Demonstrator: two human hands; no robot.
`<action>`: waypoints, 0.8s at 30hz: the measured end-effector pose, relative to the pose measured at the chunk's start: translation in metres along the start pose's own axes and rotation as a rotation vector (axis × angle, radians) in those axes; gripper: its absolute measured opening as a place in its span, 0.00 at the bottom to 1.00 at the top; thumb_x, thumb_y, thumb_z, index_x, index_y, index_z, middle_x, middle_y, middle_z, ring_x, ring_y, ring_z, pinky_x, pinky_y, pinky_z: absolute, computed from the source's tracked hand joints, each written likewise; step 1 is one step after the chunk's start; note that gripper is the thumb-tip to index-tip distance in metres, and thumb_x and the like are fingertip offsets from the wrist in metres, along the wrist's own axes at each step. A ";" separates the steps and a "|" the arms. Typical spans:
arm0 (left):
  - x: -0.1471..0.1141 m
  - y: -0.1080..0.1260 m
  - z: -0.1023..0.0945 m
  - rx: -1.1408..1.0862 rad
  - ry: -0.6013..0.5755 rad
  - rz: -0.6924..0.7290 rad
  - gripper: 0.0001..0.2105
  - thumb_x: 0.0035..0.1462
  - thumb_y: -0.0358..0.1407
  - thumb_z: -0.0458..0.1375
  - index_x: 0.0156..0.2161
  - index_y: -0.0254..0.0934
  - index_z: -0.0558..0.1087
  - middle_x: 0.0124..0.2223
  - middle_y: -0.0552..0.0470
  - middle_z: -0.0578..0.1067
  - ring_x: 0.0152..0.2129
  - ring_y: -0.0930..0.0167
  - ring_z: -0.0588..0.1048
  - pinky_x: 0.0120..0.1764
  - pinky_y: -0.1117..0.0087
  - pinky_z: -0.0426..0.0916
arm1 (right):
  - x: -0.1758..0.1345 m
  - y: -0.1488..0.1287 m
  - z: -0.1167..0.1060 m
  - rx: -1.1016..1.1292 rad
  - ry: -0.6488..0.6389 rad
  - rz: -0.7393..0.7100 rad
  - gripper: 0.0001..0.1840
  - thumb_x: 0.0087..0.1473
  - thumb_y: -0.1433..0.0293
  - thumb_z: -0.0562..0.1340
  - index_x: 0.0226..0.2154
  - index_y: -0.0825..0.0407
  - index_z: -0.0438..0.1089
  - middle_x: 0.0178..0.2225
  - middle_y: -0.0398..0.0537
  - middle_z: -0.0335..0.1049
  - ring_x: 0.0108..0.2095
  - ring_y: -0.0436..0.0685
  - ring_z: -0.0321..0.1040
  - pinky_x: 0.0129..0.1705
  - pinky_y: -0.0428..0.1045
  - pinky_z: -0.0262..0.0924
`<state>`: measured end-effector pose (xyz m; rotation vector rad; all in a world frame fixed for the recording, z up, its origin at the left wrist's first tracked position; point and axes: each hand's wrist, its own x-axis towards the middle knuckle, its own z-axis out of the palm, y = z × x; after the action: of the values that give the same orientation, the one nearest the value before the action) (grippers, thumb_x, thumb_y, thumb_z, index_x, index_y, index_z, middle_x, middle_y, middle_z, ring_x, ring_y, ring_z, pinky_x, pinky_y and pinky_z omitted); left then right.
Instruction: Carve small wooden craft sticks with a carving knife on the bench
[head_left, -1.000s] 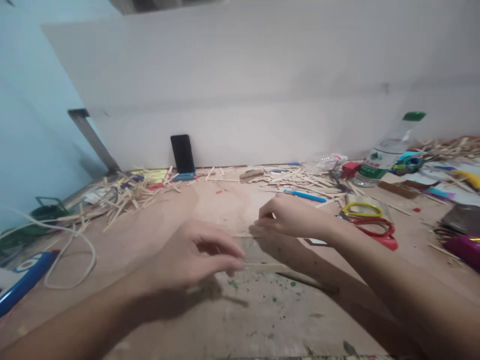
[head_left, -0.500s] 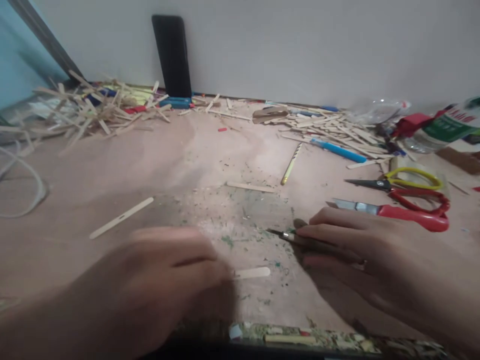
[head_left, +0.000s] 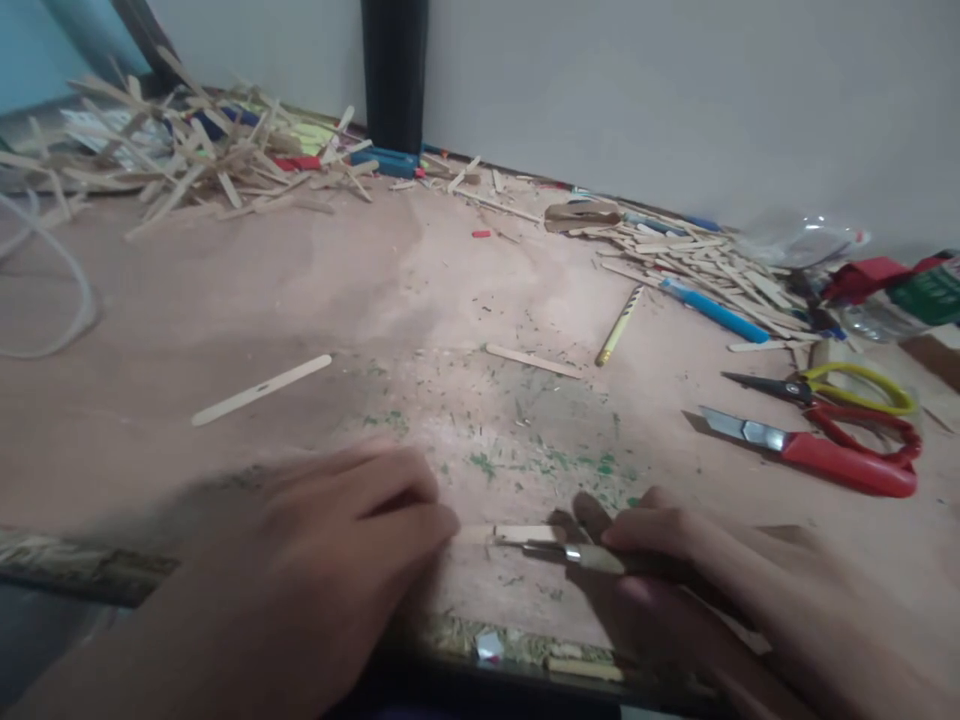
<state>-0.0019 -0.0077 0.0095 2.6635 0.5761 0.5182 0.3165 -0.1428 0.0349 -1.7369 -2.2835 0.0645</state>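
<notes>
My left hand (head_left: 352, 550) is closed on the left end of a popsicle stick (head_left: 480, 536) near the table's front edge, pressing it down. In my right hand (head_left: 697, 570) is a craft knife (head_left: 596, 558) with a pale handle and metal collar. Its blade lies over the stick, close to a small dark mark; I cannot tell how deep it goes. Farther left lies another popsicle stick (head_left: 262, 390) with a dark slot at its middle. A third popsicle stick (head_left: 532, 361) rests beyond my hands.
Right of my hand lie a red-handled utility knife (head_left: 847, 463) and scissors (head_left: 862, 390). A striped pencil (head_left: 620, 326) and blue pen-like tool (head_left: 716, 311) lie behind. Stick piles (head_left: 202, 165) stand at the back, near a leaning black phone (head_left: 394, 80). Green shavings dot the table.
My right hand has brought the craft knife left and nearer, so its blade is now over the stick. More of the stick shows beside my left hand. The camera view has tilted down.
</notes>
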 end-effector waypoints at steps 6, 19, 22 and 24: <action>0.007 0.009 0.001 -0.085 0.036 -0.046 0.21 0.74 0.19 0.50 0.39 0.40 0.83 0.40 0.54 0.83 0.35 0.69 0.79 0.40 0.64 0.71 | -0.003 0.004 0.010 0.166 -0.100 -0.084 0.18 0.81 0.62 0.61 0.65 0.34 0.81 0.39 0.45 0.89 0.24 0.58 0.81 0.22 0.52 0.65; 0.002 0.013 0.001 -0.107 0.020 -0.058 0.16 0.80 0.25 0.56 0.39 0.41 0.79 0.40 0.57 0.79 0.37 0.66 0.76 0.51 0.58 0.66 | -0.008 0.002 0.017 0.162 -0.060 -0.200 0.21 0.87 0.66 0.55 0.71 0.39 0.75 0.42 0.48 0.87 0.26 0.54 0.80 0.28 0.48 0.74; 0.003 0.015 -0.002 -0.173 -0.019 -0.048 0.17 0.81 0.27 0.55 0.38 0.42 0.79 0.39 0.59 0.80 0.37 0.69 0.78 0.53 0.60 0.66 | -0.004 -0.002 0.021 0.141 -0.040 -0.210 0.20 0.87 0.66 0.55 0.70 0.40 0.75 0.43 0.47 0.87 0.26 0.53 0.80 0.29 0.47 0.75; 0.004 0.016 -0.005 -0.214 -0.052 -0.024 0.18 0.82 0.28 0.55 0.37 0.43 0.80 0.39 0.61 0.80 0.37 0.71 0.79 0.53 0.62 0.67 | 0.000 -0.006 0.022 0.144 -0.048 -0.207 0.19 0.88 0.65 0.54 0.71 0.40 0.73 0.44 0.48 0.87 0.28 0.54 0.82 0.30 0.48 0.75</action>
<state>0.0044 -0.0180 0.0212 2.4576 0.5061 0.4735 0.3060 -0.1416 0.0148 -1.4372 -2.4140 0.2265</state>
